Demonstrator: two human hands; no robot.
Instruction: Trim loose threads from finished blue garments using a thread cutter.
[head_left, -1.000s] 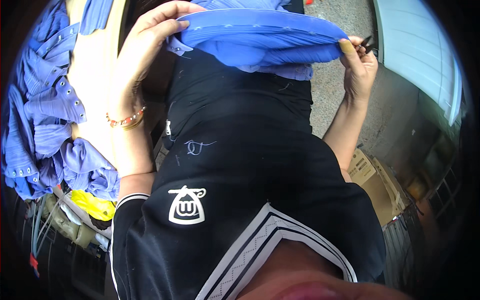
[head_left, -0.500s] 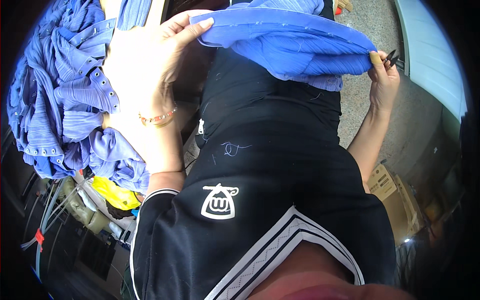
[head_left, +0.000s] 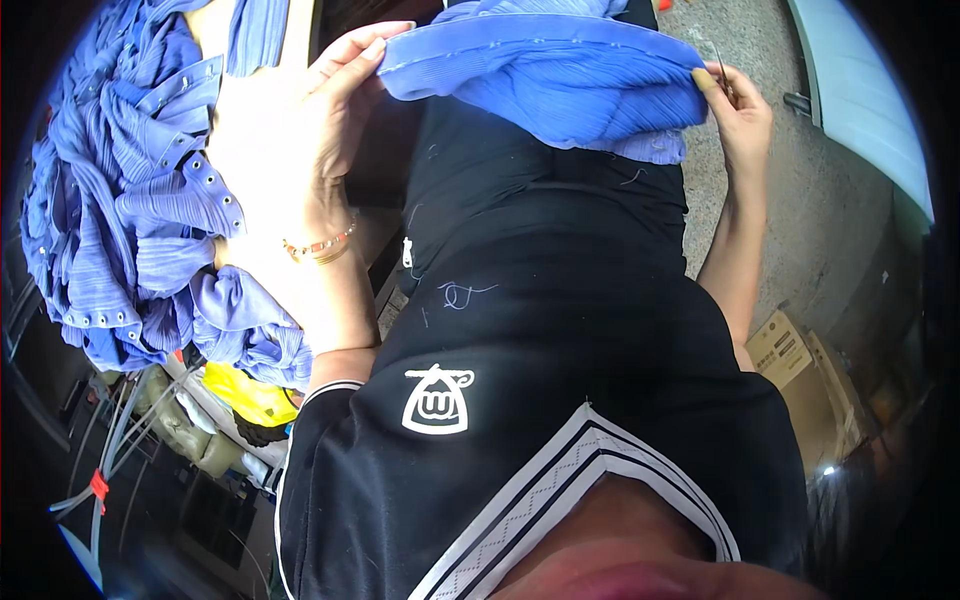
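Note:
A blue ribbed garment (head_left: 560, 85) is stretched between my hands above my lap, with a smooth band along its upper edge. My left hand (head_left: 345, 85) pinches the left end of this band between thumb and fingers. At the other end, my right hand (head_left: 742, 115) is closed on the band, thumb on top. A small pair of dark pointed thread snips (head_left: 724, 78) is also tucked in the right hand, mostly hidden by the fingers. Small thread ends dot the band.
On the left, a heap of similar blue ribbed garments (head_left: 110, 200) with metal eyelets lies on a pale, brightly lit surface. A yellow bag (head_left: 250, 395) and bundled cables (head_left: 105, 455) are below it. At the right are a cardboard box (head_left: 800, 365) and a pale blue panel (head_left: 875, 100).
My right hand has moved left and slightly up, and the band between my hands spans a shorter width. The snips' tips have turned from pointing right to pointing upward. The left hand shifted slightly left.

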